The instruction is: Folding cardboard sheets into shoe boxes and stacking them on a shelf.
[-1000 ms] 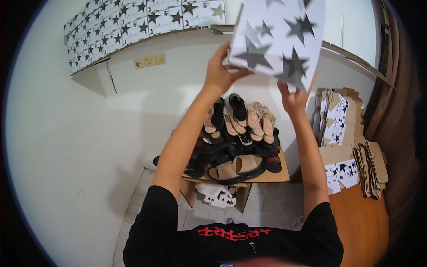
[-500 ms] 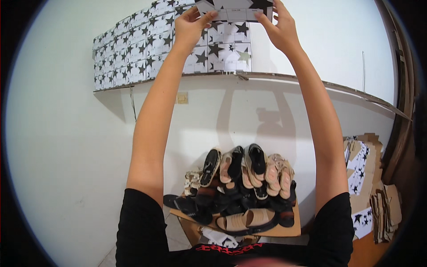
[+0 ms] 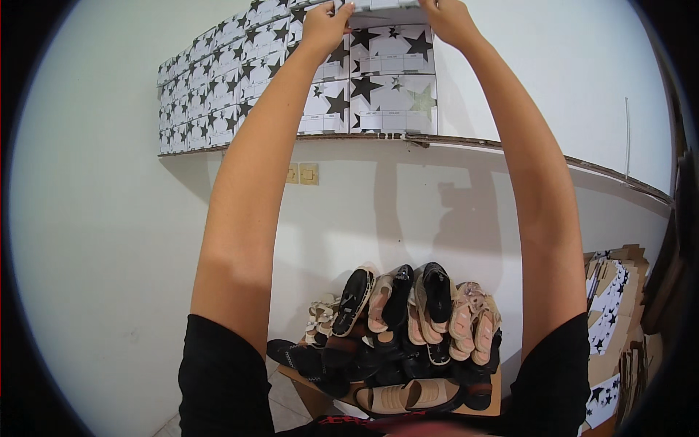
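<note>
At the top edge of the view I hold a cardboard shoebox (image 3: 386, 16) with both arms raised, and most of it is cut off. My left hand (image 3: 324, 29) grips its left end, thumb on the near side. At the opposite end, my right hand (image 3: 453, 23) is closed on the box. Directly below it is a column of white shoeboxes with black stars (image 3: 393, 104), part of a long stack running left. Whether the held box touches that column, I cannot tell.
A wall shelf (image 3: 502, 145) carries the stack. Below, sandals (image 3: 408, 397) and shoes are heaped on a small wooden table (image 3: 295, 380). Flattened cardboard (image 3: 608, 320) leans at the lower right. Wall switches (image 3: 309, 174) sit under the shelf.
The held shoebox has gone up and is now over the end column, its underside showing. Both hands rose with it. The view has tilted, so shelf and shoes appear lower.
</note>
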Tool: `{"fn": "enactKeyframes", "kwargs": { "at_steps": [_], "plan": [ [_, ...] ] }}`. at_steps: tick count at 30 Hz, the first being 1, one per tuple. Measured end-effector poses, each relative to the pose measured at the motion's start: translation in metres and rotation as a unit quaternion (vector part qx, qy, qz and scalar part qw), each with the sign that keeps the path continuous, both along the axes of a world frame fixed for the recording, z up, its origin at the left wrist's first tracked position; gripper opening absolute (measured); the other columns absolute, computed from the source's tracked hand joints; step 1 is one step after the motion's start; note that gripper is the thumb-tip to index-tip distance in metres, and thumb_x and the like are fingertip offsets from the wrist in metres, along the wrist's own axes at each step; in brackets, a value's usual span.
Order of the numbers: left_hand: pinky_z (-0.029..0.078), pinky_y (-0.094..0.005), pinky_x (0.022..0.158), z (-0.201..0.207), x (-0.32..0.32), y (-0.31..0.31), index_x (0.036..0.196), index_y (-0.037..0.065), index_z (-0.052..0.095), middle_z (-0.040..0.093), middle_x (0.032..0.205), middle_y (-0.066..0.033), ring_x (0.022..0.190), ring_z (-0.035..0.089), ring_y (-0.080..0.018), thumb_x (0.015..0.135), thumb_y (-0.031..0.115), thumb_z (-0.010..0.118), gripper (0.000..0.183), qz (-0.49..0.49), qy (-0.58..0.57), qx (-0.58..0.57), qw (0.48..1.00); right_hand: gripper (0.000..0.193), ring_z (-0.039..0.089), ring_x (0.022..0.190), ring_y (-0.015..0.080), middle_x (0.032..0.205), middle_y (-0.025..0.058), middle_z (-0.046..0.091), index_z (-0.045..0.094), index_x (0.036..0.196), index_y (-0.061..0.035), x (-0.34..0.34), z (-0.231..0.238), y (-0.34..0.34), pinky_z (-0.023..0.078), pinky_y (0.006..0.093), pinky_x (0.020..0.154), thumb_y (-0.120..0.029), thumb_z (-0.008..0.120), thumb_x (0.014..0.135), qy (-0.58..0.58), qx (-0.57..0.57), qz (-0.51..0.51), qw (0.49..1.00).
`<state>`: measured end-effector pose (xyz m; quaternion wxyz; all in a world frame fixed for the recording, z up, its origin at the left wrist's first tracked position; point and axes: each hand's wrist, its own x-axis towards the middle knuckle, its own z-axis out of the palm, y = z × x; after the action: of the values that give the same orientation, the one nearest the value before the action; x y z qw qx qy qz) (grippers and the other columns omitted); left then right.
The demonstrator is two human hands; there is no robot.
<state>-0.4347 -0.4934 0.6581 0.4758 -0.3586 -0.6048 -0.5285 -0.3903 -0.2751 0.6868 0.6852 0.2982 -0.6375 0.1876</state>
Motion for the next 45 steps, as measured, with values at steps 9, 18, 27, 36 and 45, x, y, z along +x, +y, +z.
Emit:
{"fn": "enactKeyframes", "kwargs": {
  "at_steps": [9,18,27,36,45],
  "plan": [
    [0.048,-0.0365,0.076,0.006,-0.019,0.028,0.123,0.003,0.045,0.065,0.090,-0.0180,0.082,0.064,-0.0280,0.079,0.027,0.059,0.051,0.326,0.264,0.019,0.908,0.040,0.057,0.085,0.0398,0.088,0.0266,0.059,0.046,0.116,-0.0066,-0.039,0.021,0.007,0.046,0.0436,0.076,-0.022,0.058,0.081,0.038,-0.028,0.047,0.998],
    [0.022,-0.0571,0.100,-0.022,-0.061,0.031,0.134,0.009,0.038,0.027,0.144,-0.0108,0.131,0.024,-0.0345,0.077,0.061,0.049,0.078,0.397,0.101,-0.157,0.899,0.035,0.054,0.088,0.0401,0.090,0.0256,0.056,0.050,0.112,-0.0123,-0.094,0.011,0.021,0.044,0.0444,0.078,-0.017,0.060,0.079,0.027,-0.050,-0.036,0.998],
    [0.016,-0.0621,0.100,-0.025,-0.054,0.039,0.137,0.009,0.032,0.022,0.147,-0.0111,0.133,0.018,-0.0375,0.076,0.067,0.044,0.085,0.413,0.033,-0.202,0.888,0.045,0.052,0.098,0.0430,0.099,0.0285,0.054,0.045,0.120,-0.0047,-0.083,0.003,0.018,0.042,0.0447,0.087,-0.029,0.055,0.082,-0.038,-0.040,-0.056,0.997],
    [0.021,-0.0597,0.099,-0.059,0.024,0.069,0.130,0.011,0.042,0.033,0.138,-0.0165,0.130,0.024,-0.0368,0.075,0.052,0.057,0.070,0.433,0.139,-0.228,0.861,0.047,0.053,0.098,0.0429,0.109,0.0285,0.052,0.051,0.114,-0.0010,0.016,-0.031,0.045,0.044,0.0432,0.085,-0.031,0.060,0.079,-0.120,0.094,-0.211,0.966],
    [0.015,-0.0574,0.102,-0.107,0.117,0.171,0.114,0.025,0.058,0.038,0.137,-0.0075,0.134,0.017,-0.0308,0.074,0.049,0.059,0.047,0.250,0.079,-0.406,0.875,0.035,0.061,0.075,0.0238,0.086,0.0141,0.063,0.064,0.100,-0.0101,0.170,-0.121,0.091,0.046,0.0384,0.071,-0.038,0.057,0.080,-0.488,0.152,-0.382,0.770]
  ]
}}
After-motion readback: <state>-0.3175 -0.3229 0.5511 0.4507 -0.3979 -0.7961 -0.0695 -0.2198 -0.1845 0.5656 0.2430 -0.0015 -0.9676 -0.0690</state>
